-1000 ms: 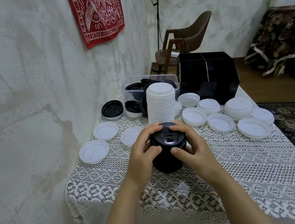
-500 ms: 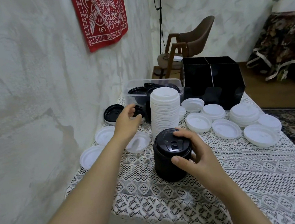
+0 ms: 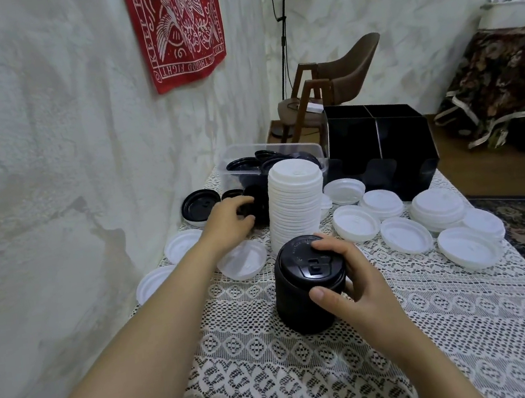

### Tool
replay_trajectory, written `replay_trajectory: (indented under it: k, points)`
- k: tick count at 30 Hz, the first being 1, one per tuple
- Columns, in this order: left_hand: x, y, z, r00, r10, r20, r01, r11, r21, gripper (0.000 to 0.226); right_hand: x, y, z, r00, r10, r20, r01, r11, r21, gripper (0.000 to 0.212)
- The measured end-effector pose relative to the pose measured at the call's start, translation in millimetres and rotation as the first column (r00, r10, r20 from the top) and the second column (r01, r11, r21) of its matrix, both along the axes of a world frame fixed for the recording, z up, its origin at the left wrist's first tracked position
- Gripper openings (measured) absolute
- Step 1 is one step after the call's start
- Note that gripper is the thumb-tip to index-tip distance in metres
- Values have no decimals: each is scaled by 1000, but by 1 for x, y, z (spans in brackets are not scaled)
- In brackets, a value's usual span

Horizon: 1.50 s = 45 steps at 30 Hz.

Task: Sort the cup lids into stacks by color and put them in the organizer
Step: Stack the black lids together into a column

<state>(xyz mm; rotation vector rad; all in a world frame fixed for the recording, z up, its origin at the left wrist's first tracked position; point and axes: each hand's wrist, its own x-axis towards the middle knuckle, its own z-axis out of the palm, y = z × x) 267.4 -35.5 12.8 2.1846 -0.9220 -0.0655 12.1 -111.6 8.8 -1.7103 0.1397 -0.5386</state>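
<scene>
1. Right hand (image 3: 353,277): curled round the top of the black lid stack (image 3: 298,298). The thumb presses the near side wall, the index finger lies across the uppermost lid, and the other fingers wrap the right side.
2. Black lid stack: stands upright on the lace tablecloth (image 3: 441,325) toward the front of the table. It is just in front of the white lid stack (image 3: 296,207) and well apart from the organizer (image 3: 381,141).
3. Left hand (image 3: 228,217): reaches forward on the wall side, its fingers bent round the near edge of a small black lid (image 3: 254,196). That lid sits between the clear bin (image 3: 234,155) and the foot of the white lid stack. Whether it is lifted off the cloth cannot be told.
4. White lid stack: a tall upright column at mid-table.
5. Clear bin: at the far wall-side corner of the table, holding more black lids.
6. Organizer: a black divided box at the far end, just right of the clear bin. Its compartments are too dark to read.
7. Loose white lids (image 3: 355,223): lie singly and in low piles in front of the organizer and along the wall side.
8. Wide black lid (image 3: 201,204): rests on a white lid near the wall, left of the left hand.
</scene>
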Motion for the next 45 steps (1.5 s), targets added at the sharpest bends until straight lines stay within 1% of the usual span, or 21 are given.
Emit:
replay_trajectory:
  k: [4,6,9,11,13,14,16,18,20,22,23,24,26,27,29,33,35,38,41,43,45]
  points:
    - [-10,27,3,997,76,28,-73,993,-90,41,0,1,1,1000,-1,-8,1,1000,9,50]
    - [-13,43,1,996,69,61,-64,995,-79,40,-1,1,1,1000,2,-6,-2,1000,5,49]
    - [-25,66,-7,969,-1,248,-6,1000,28,38,-1,2,2,1000,1,-9,-1,1000,4,50]
    - [-35,80,-13,911,-61,408,44,998,51,40,-2,2,2,1000,2,-14,-2,1000,9,50]
    - [-46,92,-18,860,-134,492,101,991,93,42,-2,3,3,1000,-1,-14,1,1000,6,49]
    - [-50,96,-20,856,-161,491,120,986,114,39,-2,4,3,1000,-3,-15,3,1000,1,49]
    - [-57,102,-21,903,-138,406,107,989,98,33,-2,4,3,1000,-4,-20,4,1000,-5,49]
    - [-65,107,-20,972,-24,234,24,1000,2,34,-3,4,3,1000,0,-25,0,1000,-5,50]
    - [-75,105,-16,992,80,92,-71,992,-103,41,-3,4,3,1000,2,-23,-2,1000,-7,50]
    - [-85,95,-11,988,148,46,-138,975,-174,33,-3,4,3,1000,2,-20,-3,1000,-10,49]
    - [-90,89,-9,985,164,50,-155,976,-151,24,-3,4,4,1000,2,-19,-2,1000,-12,49]
    - [-95,81,-8,981,182,68,-178,982,-65,28,-2,4,4,1000,1,-18,-1,1000,-15,49]
    - [-104,67,-11,972,206,113,-225,956,191,71,-2,4,3,1000,-2,-10,2,1000,-25,48]
    - [-107,61,-13,961,234,147,-267,925,272,83,-2,4,3,1000,-3,-7,3,1000,-30,48]
    - [-111,54,-19,940,292,178,-335,887,318,89,-2,4,3,1000,-3,-4,3,1000,-31,48]
    - [-108,52,-31,915,323,241,-385,878,285,83,-2,3,2,1000,0,-9,-1,1000,-27,48]
    - [-106,54,-32,926,311,213,-358,901,245,79,-2,3,2,1000,3,-12,-3,1000,-22,48]
    - [-101,61,-30,957,221,186,-255,949,184,71,-3,2,1,1000,4,-17,-5,1000,-17,49]
    - [-97,71,-21,983,125,133,-129,991,23,69,-2,2,2,1000,3,-21,-3,1000,-22,50]
    - [-99,77,-9,996,64,66,-58,994,-91,72,-2,2,1,1000,3,-24,-4,1000,-22,49]
    - [-101,82,8,1000,30,3,-29,986,-163,76,-2,2,1,1000,1,-28,-1,1000,-17,47]
